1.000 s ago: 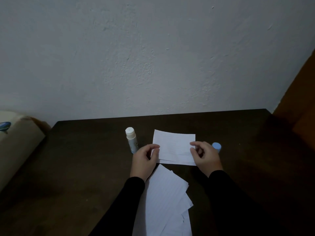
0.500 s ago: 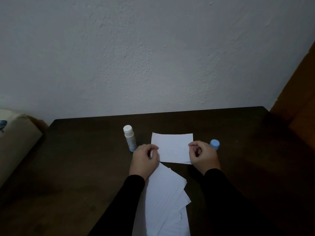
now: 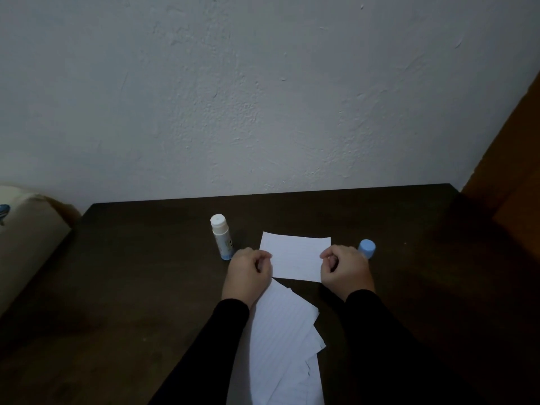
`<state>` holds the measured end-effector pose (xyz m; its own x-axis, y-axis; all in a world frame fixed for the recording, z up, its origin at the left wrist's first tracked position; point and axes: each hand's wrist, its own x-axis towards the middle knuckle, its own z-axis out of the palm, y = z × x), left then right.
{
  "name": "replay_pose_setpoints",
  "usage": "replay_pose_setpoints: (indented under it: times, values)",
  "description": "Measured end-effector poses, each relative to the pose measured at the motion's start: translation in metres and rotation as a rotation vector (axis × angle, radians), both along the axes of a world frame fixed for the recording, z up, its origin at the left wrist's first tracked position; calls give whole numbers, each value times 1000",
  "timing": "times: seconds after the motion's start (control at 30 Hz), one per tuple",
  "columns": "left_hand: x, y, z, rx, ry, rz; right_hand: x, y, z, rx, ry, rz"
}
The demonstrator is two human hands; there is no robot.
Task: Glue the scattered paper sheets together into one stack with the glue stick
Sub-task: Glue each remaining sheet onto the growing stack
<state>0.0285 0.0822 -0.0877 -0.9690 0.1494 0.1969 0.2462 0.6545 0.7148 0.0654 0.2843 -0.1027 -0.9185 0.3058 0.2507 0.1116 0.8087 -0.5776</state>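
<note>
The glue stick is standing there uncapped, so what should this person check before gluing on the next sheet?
1. Glue stick upright, beside the left hand: ok.
2. Blue cap off, behind the right hand: ok.
3. Top sheet squared on whatever lies beneath: cannot tell.
4. A hand free to take the glue: not ok, both grip the top sheet's side edges.
5. Loose sheets at hand, fanned near the table edge: ok.
6. Glue left in the stick: cannot tell.

glue stick (image 3: 221,240) left of sheet (image 3: 295,258) — cap (image 3: 367,248) right
</note>
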Motion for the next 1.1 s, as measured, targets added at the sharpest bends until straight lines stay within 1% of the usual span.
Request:
replay_pose_setpoints:
  times: [0.07,0.13,0.2,0.27,0.37,0.4,0.5,0.53,0.6,0.67,0.73,0.93,1.1]
  values:
    - [0,0,1,3,-14,9,-2,0,1,64,-47,-9]
    - [0,1,1,14,-25,22,-4,1,0,70,-58,-27]
    - [0,1,2,21,-45,27,-4,1,-3,59,-12,-19]
    - [-1,2,4,35,-69,36,-3,0,-5,75,54,38]
    - [-5,7,15,50,-76,30,-3,-2,-4,180,100,134]
    - [-8,11,19,-8,-50,0,-3,-2,-3,203,64,158]
    - [-14,32,25,-394,114,-171,-4,-2,2,205,-125,241]
    - [-15,39,24,-502,126,-230,-4,-2,3,209,-179,264]
    - [-15,49,18,-628,46,-324,-6,-3,7,232,-280,302]
    - [-13,51,9,-636,-58,-363,-10,-3,9,290,-377,333]
    - [-13,49,4,-605,-91,-356,-14,-3,10,353,-426,342]
    - [-11,49,3,-588,-119,-308,-14,-5,8,326,-420,313]
    - [-10,49,2,-613,-182,-192,-13,-15,7,343,-459,231]
